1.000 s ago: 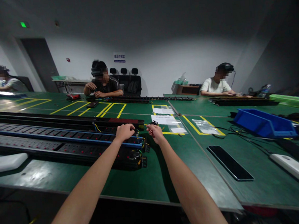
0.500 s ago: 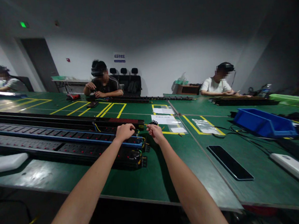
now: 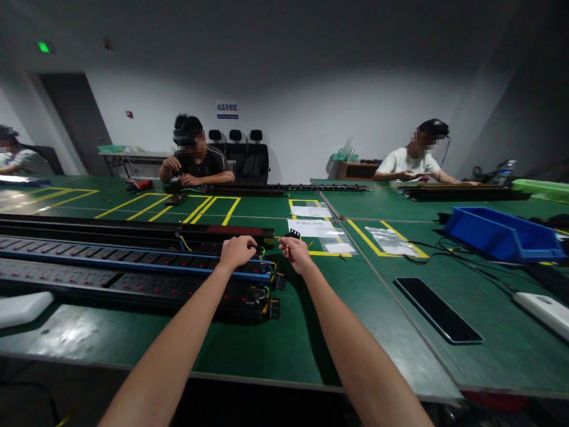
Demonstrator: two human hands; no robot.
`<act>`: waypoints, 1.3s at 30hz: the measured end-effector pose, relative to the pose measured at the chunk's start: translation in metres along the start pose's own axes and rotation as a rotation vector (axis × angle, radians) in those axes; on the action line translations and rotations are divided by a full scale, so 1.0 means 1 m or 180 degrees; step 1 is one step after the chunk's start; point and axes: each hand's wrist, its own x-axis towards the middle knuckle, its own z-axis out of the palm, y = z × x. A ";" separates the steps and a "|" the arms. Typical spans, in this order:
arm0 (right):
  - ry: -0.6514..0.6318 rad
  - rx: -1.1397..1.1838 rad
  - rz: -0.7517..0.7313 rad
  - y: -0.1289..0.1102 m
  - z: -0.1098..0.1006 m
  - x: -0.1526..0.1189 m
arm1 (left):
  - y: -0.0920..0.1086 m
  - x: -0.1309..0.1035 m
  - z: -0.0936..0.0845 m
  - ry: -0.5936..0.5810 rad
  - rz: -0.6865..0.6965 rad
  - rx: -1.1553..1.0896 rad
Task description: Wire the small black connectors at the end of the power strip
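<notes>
Long black power strips (image 3: 161,287) lie side by side on the left, with rows of sockets, small red marks and blue edges. Loose yellow, green and blue wires (image 3: 263,294) show at their right ends. My left hand (image 3: 238,251) rests over the end of a strip further back, its fingers curled; what is under the fingertips is hidden. Just right of the strip ends, my right hand (image 3: 296,252) is closed in a pinch. A small black slotted piece (image 3: 294,233) sticks up from its fingers. The two hands are a short gap apart.
The green table (image 3: 362,306) carries a phone (image 3: 438,309), a white oblong device (image 3: 566,328), a blue bin (image 3: 505,234) with cables beside it, and papers (image 3: 310,228) within yellow tape. White foam (image 3: 11,310) lies at the left. Several co-workers (image 3: 203,161) sit across the table.
Both my hands stay almost exactly where they were. Across the table at the right, a co-worker has shifted their arms, one hand now raised and the other reaching right.
</notes>
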 end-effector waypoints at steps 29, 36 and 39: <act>0.0003 -0.0052 -0.0027 -0.001 0.001 -0.002 | 0.001 -0.001 -0.002 -0.0041 -0.0011 0.0039; 0.0007 -0.0103 -0.0039 -0.001 0.000 -0.002 | 0.001 0.000 -0.001 -0.0047 -0.0037 0.0028; 0.0009 -0.0093 -0.0029 -0.001 0.000 -0.001 | 0.001 0.000 -0.001 -0.0049 -0.0032 0.0021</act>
